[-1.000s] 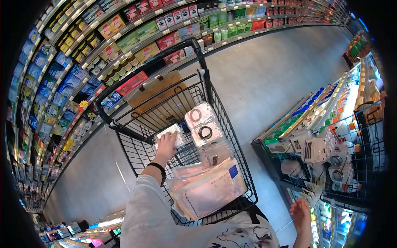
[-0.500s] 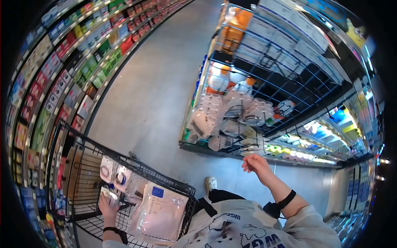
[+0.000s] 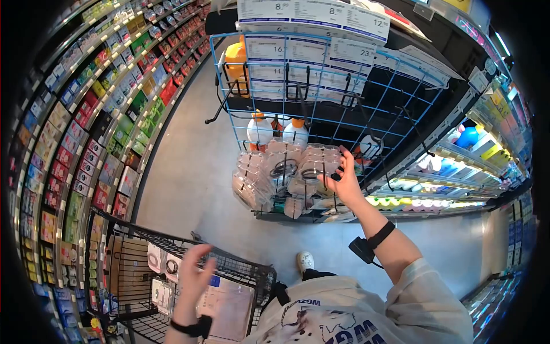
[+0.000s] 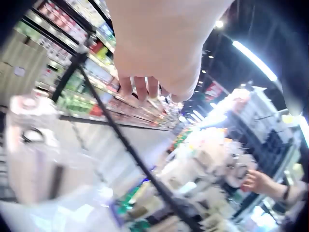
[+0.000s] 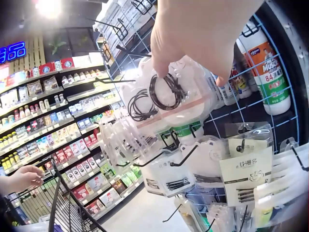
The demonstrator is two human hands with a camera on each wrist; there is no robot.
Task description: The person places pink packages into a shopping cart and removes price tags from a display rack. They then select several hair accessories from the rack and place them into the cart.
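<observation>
My right hand (image 3: 344, 186) is raised at the blue wire rack (image 3: 328, 54), thumb and fingers spread beside a row of hanging clear packs (image 3: 323, 157). In the right wrist view its fingertips overlap the upper edge of a pack holding dark hair ties (image 5: 166, 92). My left hand (image 3: 195, 278) is lifted over the shopping cart (image 3: 243, 261), its fingers loosely bent and holding nothing. Below it in the cart lie packs with hair ties (image 3: 172, 265), a white pack (image 3: 163, 295) and a large clear bag of pale pinkish contents (image 3: 235, 312).
White bottles with orange caps (image 3: 260, 129) stand behind the wire rack. Bare black hooks (image 3: 229, 94) stick out from it, under price cards (image 3: 312, 11). Long stocked shelves (image 3: 74, 195) line the left side. A grey floor aisle (image 3: 183, 166) runs between.
The view has turned from the cart toward the rack. My right hand has risen to the hanging packs. My left hand has let go of the white pack and lifted above the cart.
</observation>
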